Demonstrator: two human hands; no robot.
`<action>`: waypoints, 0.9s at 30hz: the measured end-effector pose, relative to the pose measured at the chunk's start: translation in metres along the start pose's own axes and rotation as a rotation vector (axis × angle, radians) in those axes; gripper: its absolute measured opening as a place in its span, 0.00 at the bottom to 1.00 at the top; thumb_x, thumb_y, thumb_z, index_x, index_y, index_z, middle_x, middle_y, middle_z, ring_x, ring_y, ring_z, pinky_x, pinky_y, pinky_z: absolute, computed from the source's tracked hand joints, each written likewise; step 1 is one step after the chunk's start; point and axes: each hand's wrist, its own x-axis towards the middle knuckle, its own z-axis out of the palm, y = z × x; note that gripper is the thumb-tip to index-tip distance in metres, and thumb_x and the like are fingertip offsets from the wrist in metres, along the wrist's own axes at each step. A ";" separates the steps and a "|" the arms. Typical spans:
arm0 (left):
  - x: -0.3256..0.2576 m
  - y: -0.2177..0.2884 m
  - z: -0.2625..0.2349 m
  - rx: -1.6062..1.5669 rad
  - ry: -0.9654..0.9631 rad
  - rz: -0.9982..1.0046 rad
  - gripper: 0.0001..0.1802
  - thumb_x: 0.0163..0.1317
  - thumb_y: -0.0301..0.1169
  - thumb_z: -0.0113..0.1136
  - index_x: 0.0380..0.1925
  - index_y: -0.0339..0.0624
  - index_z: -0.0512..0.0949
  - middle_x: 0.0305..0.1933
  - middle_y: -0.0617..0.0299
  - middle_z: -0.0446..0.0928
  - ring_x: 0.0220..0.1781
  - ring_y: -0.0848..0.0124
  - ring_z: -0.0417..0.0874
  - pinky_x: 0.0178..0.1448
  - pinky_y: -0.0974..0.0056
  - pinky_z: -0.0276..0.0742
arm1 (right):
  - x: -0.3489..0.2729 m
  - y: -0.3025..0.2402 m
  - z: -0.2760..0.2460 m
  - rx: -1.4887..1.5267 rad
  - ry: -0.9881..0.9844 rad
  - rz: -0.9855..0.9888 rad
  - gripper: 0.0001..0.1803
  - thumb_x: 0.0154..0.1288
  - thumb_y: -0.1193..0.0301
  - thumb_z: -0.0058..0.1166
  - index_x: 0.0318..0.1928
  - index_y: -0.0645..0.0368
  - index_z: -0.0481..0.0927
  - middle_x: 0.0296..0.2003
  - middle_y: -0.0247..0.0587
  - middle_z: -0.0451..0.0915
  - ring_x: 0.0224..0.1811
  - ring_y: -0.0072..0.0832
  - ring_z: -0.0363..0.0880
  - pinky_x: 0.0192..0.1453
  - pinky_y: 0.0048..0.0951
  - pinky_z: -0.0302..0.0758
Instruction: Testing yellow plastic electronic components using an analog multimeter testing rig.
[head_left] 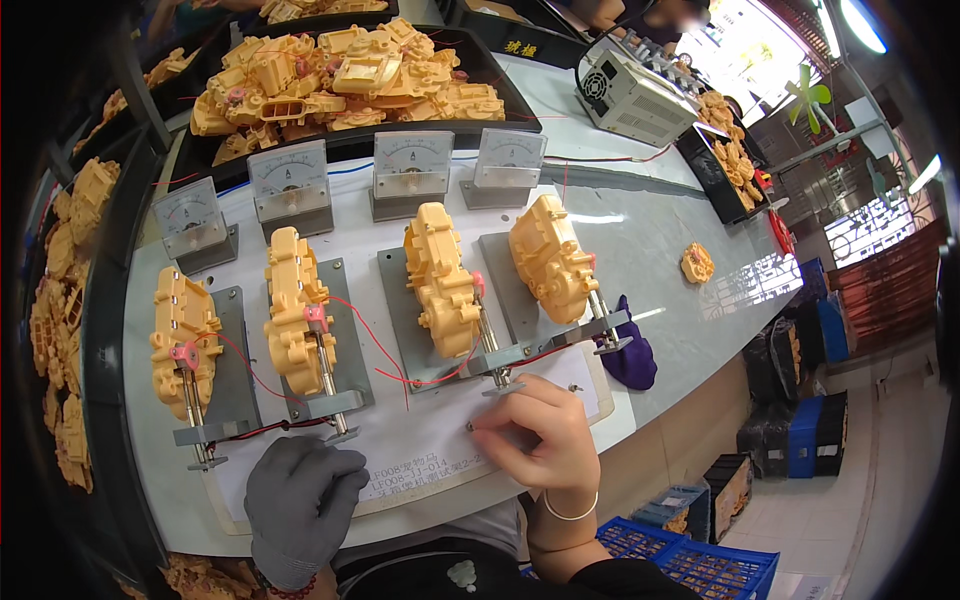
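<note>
My left hand [300, 505], in a grey glove, is closed with fingers curled, just below the second test stand from the left; anything inside is hidden. My bare right hand [545, 435] has thumb and forefinger drawn together beside a tiny dark bit, under the third stand's metal probe rod [490, 345]. Four stands each hold a yellow plastic gearbox: far left [185, 345], second [297, 310], third [440, 280] and right [553, 260]. Pink parts and thin red wires [360, 325] show on them. Behind stand analog meters [290, 185] in a row.
A black tray [520, 105] heaped with yellow gearboxes lies behind the meters; another black bin [105, 330] runs along the left. A purple cloth [630, 355] and a loose gearbox [697, 263] lie to the right. Farther back are a grey power unit [635, 95] and a person.
</note>
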 end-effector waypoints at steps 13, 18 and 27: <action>-0.001 -0.002 0.002 0.029 0.007 0.009 0.12 0.44 0.25 0.70 0.31 0.46 0.82 0.31 0.55 0.76 0.34 0.58 0.80 0.35 0.57 0.75 | 0.000 0.000 0.001 -0.006 0.000 0.001 0.06 0.48 0.80 0.64 0.27 0.60 0.80 0.22 0.39 0.72 0.23 0.33 0.71 0.25 0.29 0.66; -0.001 -0.002 0.002 0.013 0.012 0.019 0.11 0.44 0.25 0.70 0.31 0.45 0.82 0.31 0.55 0.76 0.34 0.58 0.80 0.35 0.57 0.75 | 0.000 0.005 0.004 -0.010 0.055 -0.041 0.07 0.41 0.80 0.65 0.25 0.60 0.82 0.20 0.35 0.73 0.19 0.23 0.67 0.20 0.23 0.59; -0.001 -0.001 0.003 0.016 0.019 0.020 0.11 0.45 0.25 0.70 0.31 0.46 0.82 0.31 0.55 0.76 0.33 0.58 0.79 0.34 0.57 0.75 | 0.001 0.005 0.004 -0.009 0.058 -0.043 0.07 0.41 0.80 0.65 0.24 0.61 0.81 0.19 0.35 0.72 0.18 0.22 0.66 0.19 0.23 0.59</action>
